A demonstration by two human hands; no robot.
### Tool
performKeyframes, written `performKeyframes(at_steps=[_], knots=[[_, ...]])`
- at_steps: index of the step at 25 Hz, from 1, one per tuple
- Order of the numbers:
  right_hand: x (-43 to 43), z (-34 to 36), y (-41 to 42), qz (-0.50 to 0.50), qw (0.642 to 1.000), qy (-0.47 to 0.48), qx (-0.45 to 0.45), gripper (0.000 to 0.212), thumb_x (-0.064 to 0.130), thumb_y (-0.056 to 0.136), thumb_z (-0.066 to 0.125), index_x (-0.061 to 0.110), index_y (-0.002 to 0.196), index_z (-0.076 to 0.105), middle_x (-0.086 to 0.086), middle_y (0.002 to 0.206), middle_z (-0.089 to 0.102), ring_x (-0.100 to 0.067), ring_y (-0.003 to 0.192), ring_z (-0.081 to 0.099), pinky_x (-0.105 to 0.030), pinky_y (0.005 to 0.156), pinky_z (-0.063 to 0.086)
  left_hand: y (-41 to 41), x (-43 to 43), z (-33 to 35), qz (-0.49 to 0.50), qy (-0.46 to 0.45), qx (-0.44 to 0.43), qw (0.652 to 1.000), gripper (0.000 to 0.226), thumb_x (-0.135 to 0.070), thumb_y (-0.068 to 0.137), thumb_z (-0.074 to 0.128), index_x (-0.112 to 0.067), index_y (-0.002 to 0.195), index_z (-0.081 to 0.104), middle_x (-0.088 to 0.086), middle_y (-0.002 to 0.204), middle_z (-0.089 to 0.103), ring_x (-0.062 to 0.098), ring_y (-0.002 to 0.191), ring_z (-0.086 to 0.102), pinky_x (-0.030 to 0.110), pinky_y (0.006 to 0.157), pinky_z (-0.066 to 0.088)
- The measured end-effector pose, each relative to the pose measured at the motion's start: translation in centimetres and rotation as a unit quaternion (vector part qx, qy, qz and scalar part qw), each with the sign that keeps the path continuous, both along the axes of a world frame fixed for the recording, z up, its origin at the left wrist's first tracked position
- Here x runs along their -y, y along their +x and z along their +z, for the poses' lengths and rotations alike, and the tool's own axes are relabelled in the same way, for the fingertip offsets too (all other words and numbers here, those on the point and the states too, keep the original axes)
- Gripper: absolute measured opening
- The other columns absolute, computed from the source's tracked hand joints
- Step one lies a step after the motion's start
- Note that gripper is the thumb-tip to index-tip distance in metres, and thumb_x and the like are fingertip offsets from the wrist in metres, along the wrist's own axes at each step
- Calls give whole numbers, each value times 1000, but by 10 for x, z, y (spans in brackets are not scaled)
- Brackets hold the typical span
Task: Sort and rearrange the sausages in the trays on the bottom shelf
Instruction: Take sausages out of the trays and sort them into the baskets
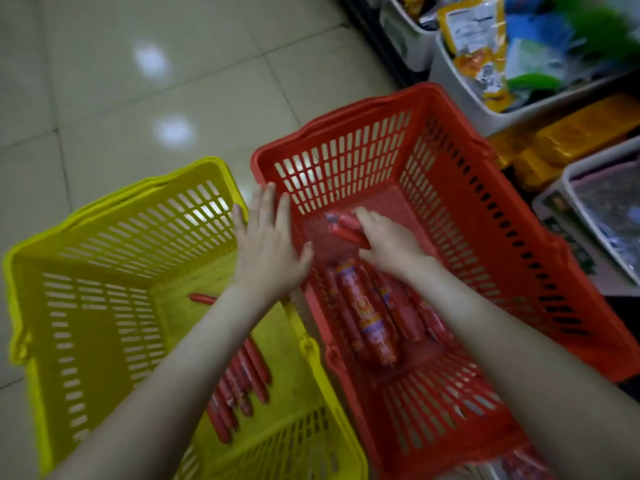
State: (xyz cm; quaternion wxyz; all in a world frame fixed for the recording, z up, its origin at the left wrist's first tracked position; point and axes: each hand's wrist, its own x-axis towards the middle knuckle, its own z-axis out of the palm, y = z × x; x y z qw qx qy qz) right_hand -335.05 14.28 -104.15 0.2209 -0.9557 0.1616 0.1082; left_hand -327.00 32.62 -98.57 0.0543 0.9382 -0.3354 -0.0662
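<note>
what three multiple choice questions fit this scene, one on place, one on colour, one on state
1. Where is the right hand? A in the red basket B on the floor C on a shelf
2. What colour is the basket left of the red one? A blue B yellow C green
3. What state is the left hand in? A open, holding nothing B gripping a bag C clenched
Answers: 1 A, it grips sausages inside the red walls; 2 B, the yellow basket stands beside it; 3 A, its fingers are straight.
</note>
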Motion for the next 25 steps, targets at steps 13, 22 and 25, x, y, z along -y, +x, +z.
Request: performKeyframes(at_steps=[13, 22, 25], knots=[[15, -109, 77, 162, 954, -197, -155, 63, 20, 102, 27, 32, 150, -13, 4, 161, -2, -22, 147, -6, -52, 116, -6, 8, -1, -16, 7, -84, 64, 994, 56, -35, 78, 50, -7, 125, 61, 14, 147, 43, 28, 142, 29, 49, 117, 16], [12, -16, 10, 59, 992, -113, -12, 54, 18, 94, 43, 13, 146, 29, -7, 149, 34, -24, 137, 28, -32, 112, 16, -3, 2, -10, 26, -38, 94, 995, 47, -32, 77, 50, -7, 114, 65, 20, 137, 52, 39, 131, 43, 58, 110, 25], [22, 34, -41, 18, 992, -98, 75, 45, 18, 93, 48, 9, 137, 45, -11, 137, 47, -30, 128, 41, -37, 106, 28, -40, 26, 7, 30, -70, 93, 993, 45, -29, 80, 49, -5, 114, 64, 27, 129, 54, 44, 125, 47, 58, 107, 31]])
